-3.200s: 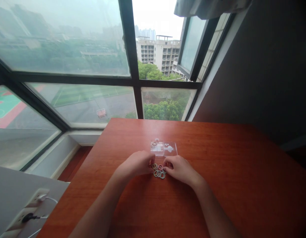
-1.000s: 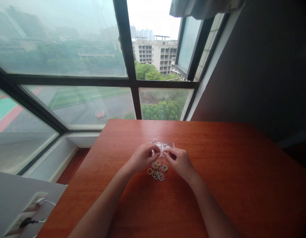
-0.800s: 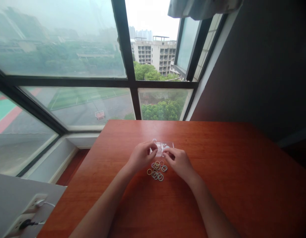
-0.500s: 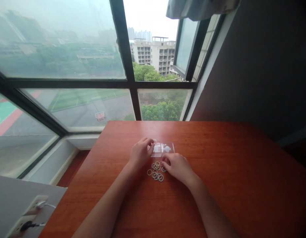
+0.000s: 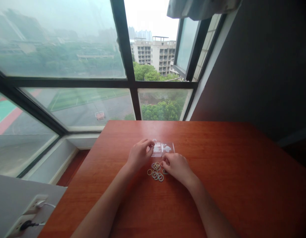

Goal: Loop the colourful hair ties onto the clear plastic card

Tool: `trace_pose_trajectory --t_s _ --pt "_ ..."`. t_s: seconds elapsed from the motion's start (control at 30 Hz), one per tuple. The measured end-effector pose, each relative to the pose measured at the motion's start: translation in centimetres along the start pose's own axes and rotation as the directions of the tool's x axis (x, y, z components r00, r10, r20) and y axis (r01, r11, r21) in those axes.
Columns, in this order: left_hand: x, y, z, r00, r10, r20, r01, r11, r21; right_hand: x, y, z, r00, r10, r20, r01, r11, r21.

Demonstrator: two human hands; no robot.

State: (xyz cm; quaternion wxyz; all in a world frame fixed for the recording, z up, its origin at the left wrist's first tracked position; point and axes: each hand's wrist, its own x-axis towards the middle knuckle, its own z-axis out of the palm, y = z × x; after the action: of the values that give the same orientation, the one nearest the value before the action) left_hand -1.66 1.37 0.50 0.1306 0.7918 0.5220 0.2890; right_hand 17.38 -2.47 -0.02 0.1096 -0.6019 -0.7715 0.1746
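Note:
A clear plastic box [image 5: 169, 148] with white printing lies flat on the table. My left hand [image 5: 140, 152] is at its left end, fingers curled and thumb bent around that edge. Just in front of the box is a loose cluster of small, pale, coloured rings [image 5: 155, 175] that look like elastic hair ties, some overlapping. My right hand [image 5: 178, 164] rests at the cluster's right side with thumb and forefinger closed together on a small orange-toned ring [image 5: 161, 164]. Another ring [image 5: 165, 171] lies partly beneath this hand.
The reddish-brown wooden table [image 5: 232, 172] extends to both sides and up to the window frame [image 5: 133, 85]. A dark wall [image 5: 254, 66] rises on the right. At the lower left, plugs sit in wall sockets [image 5: 39, 205]. Above hangs a grey curtain edge [image 5: 197, 10].
Under my right hand, one ring has shifted slightly to the right and toward me. My left hand has moved a little left and down; the box stays in place.

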Motion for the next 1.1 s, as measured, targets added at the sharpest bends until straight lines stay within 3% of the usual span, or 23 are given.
trace_pose_trajectory --t_s 0.3,0.5,0.67,0.77,0.93,1.1 --pt "-0.2 1.4 -0.3 0.98 0.074 0.184 -0.01 0.945 -0.327 0.2 0.4 0.0 0.972 0.013 -0.235 0.03 0.983 0.18" --pt "-0.3 1.8 -0.2 0.965 0.063 0.253 0.046 0.913 -0.405 0.2 0.3 0.0 0.958 -0.024 -0.287 0.085 0.976 0.201" --pt "-0.3 1.7 0.0 0.97 0.064 0.234 0.029 0.927 -0.375 0.2 0.2 -0.2 0.961 -0.029 -0.275 0.082 0.98 0.181" --pt "-0.2 1.4 0.1 0.985 0.056 0.163 -0.004 0.953 -0.302 0.2 0.1 -0.3 0.969 -0.045 -0.244 0.093 0.977 0.19" --pt "0.3 0.6 0.4 0.999 -0.011 -0.039 0.007 0.995 -0.104 -0.1 -0.6 -0.2 0.985 -0.12 -0.122 0.139 0.978 0.157" --pt "1.1 0.0 1.2 0.997 -0.048 -0.064 0.05 0.999 0.019 -0.4 -1.4 -0.3 0.991 -0.136 -0.001 0.135 0.985 0.11"
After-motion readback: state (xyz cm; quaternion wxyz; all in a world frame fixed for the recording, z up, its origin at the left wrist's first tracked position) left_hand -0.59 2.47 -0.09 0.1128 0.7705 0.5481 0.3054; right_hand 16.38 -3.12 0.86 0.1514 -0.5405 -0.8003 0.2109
